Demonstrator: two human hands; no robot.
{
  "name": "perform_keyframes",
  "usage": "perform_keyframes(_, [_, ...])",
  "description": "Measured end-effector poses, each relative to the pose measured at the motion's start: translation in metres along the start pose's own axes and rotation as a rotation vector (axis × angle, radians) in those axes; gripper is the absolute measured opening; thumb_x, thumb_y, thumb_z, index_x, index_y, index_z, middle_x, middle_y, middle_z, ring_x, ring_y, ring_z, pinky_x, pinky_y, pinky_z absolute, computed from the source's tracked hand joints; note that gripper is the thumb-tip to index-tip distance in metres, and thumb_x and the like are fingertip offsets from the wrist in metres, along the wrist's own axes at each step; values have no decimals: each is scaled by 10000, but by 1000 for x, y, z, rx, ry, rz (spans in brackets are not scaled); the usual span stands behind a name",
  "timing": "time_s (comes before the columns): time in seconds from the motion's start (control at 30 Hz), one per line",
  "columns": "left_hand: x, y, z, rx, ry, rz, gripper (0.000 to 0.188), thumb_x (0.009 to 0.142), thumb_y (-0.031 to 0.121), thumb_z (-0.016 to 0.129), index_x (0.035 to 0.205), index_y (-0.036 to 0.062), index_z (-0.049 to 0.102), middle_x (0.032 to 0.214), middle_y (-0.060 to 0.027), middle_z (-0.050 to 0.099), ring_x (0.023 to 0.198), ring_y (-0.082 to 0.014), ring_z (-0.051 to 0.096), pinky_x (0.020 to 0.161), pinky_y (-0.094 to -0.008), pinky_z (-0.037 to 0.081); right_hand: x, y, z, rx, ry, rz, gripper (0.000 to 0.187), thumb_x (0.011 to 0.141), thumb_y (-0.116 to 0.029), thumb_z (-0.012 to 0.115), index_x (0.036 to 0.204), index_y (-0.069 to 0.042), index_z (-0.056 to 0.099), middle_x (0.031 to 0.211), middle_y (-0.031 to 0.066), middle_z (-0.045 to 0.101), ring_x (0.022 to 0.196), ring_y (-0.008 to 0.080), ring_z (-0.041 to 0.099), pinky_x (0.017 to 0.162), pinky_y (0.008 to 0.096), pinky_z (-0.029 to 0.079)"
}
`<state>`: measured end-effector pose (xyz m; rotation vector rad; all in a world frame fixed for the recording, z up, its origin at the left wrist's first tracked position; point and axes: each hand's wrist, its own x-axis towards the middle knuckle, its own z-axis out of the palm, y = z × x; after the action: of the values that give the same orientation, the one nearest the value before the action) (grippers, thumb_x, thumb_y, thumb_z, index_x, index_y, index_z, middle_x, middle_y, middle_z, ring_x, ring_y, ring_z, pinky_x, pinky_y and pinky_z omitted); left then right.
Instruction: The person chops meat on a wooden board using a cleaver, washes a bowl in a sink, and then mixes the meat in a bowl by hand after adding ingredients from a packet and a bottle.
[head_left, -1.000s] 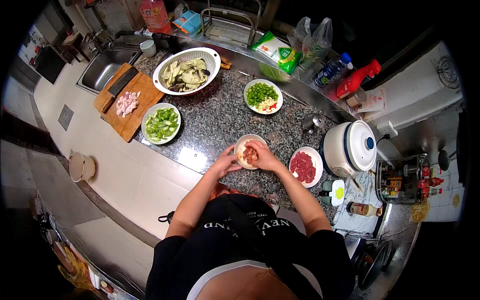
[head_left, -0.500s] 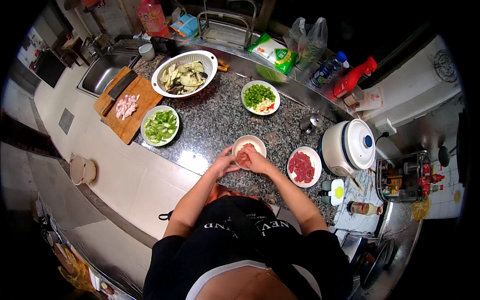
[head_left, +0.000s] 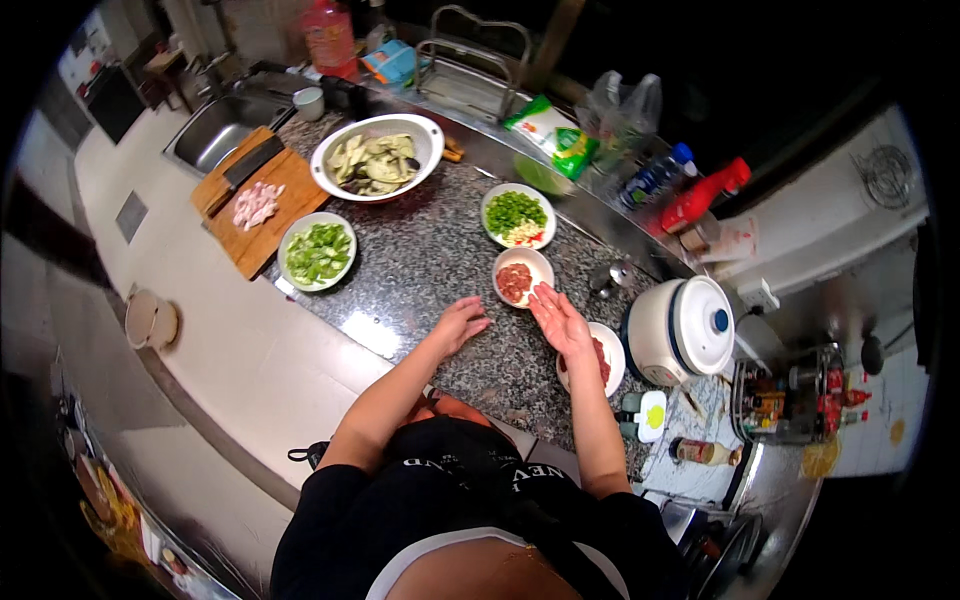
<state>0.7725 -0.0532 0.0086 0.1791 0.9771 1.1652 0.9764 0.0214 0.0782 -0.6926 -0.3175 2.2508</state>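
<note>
A small white bowl (head_left: 540,262) of minced-looking meat (head_left: 514,282) stands close against the plate of chopped green vegetable and garlic (head_left: 515,216). My right hand (head_left: 561,319) is open, its straight fingers at the bowl's near right rim; whether they touch it I cannot tell. Over the granite counter (head_left: 455,385), nearer to me, my left hand (head_left: 459,325) is empty with its fingers apart. Beneath my right wrist lies a white plate of red meat (head_left: 603,363), partly covered by the wrist.
Farther left are a bowl of sliced green peppers (head_left: 318,252), a white colander (head_left: 433,140) of eggplant slices, and a wooden cutting board (head_left: 283,205) with pale meat and a cleaver (head_left: 253,160). A white rice cooker (head_left: 660,325) stands at right. Bottles (head_left: 705,195) line the back ledge.
My right hand has come out of the bowl and opened. The bowl now sits farther from me, close to the green vegetable plate. My left hand has let go of the bowl.
</note>
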Motion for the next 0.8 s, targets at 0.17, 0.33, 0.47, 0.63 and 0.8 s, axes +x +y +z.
perform_keyframes(0.17, [-66,20,-81,-200,141,51,281,847,149,469,1110,59,431,999,-105,505,913,-227,543,771,-277,479,19,6,2,171,-60,-9,309,849,-129,462,1119,22,446,1104,127,512,1056,259,468,936,366,367])
perform_keyframes(0.33, [-165,38,-199,-402,433,320,249,843,157,475,1064,42,469,969,-99,516,864,-210,555,748,-264,490,65,55,53,83,-69,83,196,842,-106,477,986,13,537,945,104,575,912,234,541,846,340,440])
perform_keyframes(0.47, [-230,32,-299,-633,669,444,270,829,169,502,1063,37,475,1000,-115,517,867,-214,550,715,-252,499,106,131,127,65,-144,235,167,836,-89,481,958,7,541,921,108,578,879,226,550,805,335,457])
perform_keyframes(0.63, [-309,31,-407,-803,857,517,249,817,173,521,1030,46,502,968,-106,525,827,-198,552,678,-238,499,176,260,214,50,-243,429,167,836,-92,483,961,8,532,892,109,573,843,220,551,785,322,464])
perform_keyframes(0.8, [-372,75,-478,-869,921,610,254,811,166,529,1026,37,491,930,-109,525,787,-201,554,662,-240,501,220,367,315,3,-247,497,172,849,-114,469,974,-9,522,901,102,565,841,221,556,761,312,479])
